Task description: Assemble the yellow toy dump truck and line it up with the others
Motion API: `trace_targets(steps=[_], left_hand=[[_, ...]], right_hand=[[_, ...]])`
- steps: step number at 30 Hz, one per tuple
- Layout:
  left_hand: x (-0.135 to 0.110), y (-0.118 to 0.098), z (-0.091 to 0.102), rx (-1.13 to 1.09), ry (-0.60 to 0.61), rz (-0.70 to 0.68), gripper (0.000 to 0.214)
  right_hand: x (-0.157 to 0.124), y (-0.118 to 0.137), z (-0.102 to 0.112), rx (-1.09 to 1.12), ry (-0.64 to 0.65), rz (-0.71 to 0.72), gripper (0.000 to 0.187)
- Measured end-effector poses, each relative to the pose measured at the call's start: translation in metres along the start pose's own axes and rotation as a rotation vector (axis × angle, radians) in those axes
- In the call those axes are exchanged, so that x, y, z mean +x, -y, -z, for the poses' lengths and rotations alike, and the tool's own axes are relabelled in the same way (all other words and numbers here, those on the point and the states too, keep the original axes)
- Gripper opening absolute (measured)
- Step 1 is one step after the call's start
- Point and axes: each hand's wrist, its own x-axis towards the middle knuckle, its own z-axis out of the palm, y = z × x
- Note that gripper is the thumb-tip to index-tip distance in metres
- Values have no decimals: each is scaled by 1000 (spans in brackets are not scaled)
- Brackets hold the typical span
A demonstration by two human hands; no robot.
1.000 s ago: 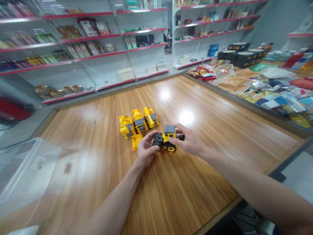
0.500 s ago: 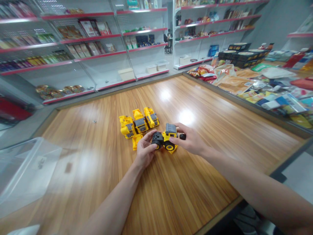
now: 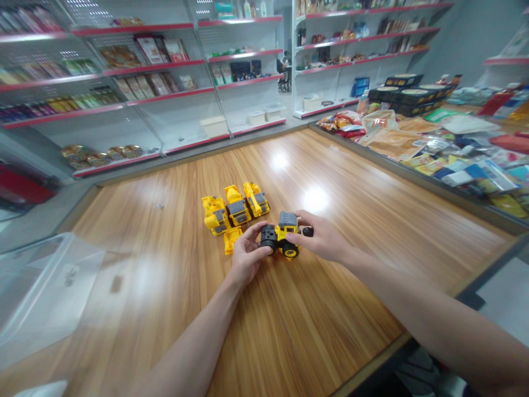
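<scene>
Between my two hands is a yellow, grey and black toy truck, held above the wooden table. My left hand grips its black rear chassis, thumb by the rear wheel. Fingers of my right hand close on the cab end, and a black knob-like handle sticks out by that hand; what it belongs to is hidden. Just beyond stand a yellow toy mixer truck, a toy crane truck and another yellow toy truck. A loose yellow toy truck bed lies beside my left fingers.
A clear plastic bin sits on the table's left side. One tiny object lies at the far left. Snack packets and stacked black boxes fill the right-hand surface. Stocked shelves stand behind.
The toy truck has turned slightly in my hands, and its chassis sits a little further right and lower. My left hand has shifted slightly right with it. The other toys stay put.
</scene>
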Motion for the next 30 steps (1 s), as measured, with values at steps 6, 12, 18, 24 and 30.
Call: trace_targets(steps=[6, 12, 18, 24, 30], left_hand=[[0, -5, -2, -52, -25, 57, 60], [0, -6, -2, -67, -36, 64, 61], [-1, -4, -2, -57, -42, 38, 60], [-2, 0, 0, 35, -32, 3, 61], [-1, 4, 0, 140, -28, -70, 62]], right_hand=[[1, -1, 4, -17, 25, 14, 44], [5, -7, 5, -91, 5, 40, 48], [5, -10, 8, -125, 33, 59, 53], [5, -11, 12, -174, 69, 100, 50], [5, -10, 14, -222, 79, 128, 47]])
